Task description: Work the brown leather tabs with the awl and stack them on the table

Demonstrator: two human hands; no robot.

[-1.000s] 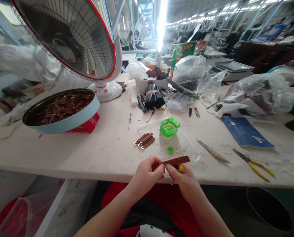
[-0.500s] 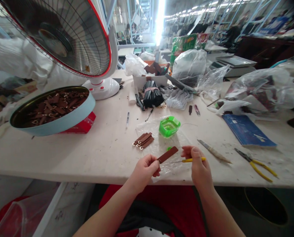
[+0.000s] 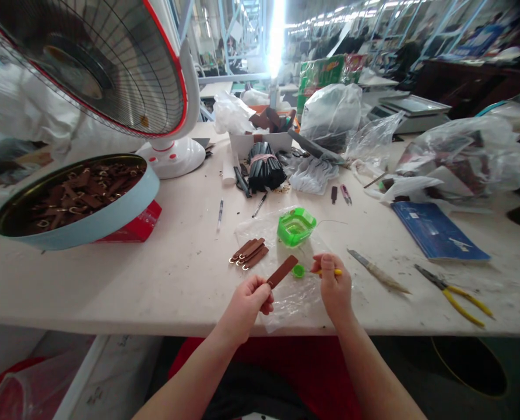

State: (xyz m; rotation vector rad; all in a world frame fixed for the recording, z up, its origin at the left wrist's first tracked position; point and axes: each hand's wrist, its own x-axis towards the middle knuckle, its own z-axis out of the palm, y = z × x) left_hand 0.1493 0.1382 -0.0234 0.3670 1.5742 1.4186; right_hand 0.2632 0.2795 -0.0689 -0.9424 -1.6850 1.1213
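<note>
A brown leather-like strip (image 3: 283, 272) is pinched at its lower end in my left hand (image 3: 250, 300) and points up to the right. My right hand (image 3: 335, 286) is closed round a thin tool with a yellow handle (image 3: 337, 272); its tip lies by a small green cap (image 3: 298, 270). Just beyond stands a green plastic dish (image 3: 297, 227) on a clear plastic sheet (image 3: 286, 309). Left of the dish lies a small pile of brown strips (image 3: 250, 252) with metal hooks at their near ends.
At left a round tin (image 3: 124, 207) full of brown hooked pieces rests on a red box (image 3: 148, 223), before a fan (image 3: 172, 157). A knife (image 3: 378, 271), yellow-handled pliers (image 3: 455, 294) and a blue booklet (image 3: 439, 230) lie at right. A bundle of black strips (image 3: 265, 169) sits behind.
My right hand has moved left and turned, bringing the yellow-handled tool to the green cap. The left hand, still holding the brown strip, has shifted slightly left. The view has turned a little.
</note>
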